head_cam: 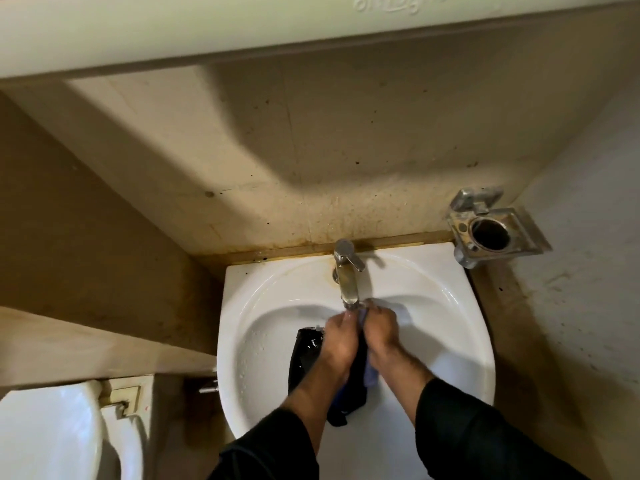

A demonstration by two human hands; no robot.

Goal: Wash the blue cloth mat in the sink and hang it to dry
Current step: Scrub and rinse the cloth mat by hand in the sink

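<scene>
Toilet (52, 434) far left. Sink (263, 306) centre, mat (308, 355) bunched in the basin, dark and wet, blue patch showing between the wrists. Left hand (337, 337) and right hand (379, 329) close together under the tap (348, 275), both gripping the mat. Metal holder (491, 230) on wall at right.

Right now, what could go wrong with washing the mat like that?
1. Both hands, left and right, hold the mat right under the tap, so water could splash over the sink.
2. The mat's end hangs near the front rim and may drip onto the floor.
3. A dark sleeve sits over the basin and could get wet.
</scene>
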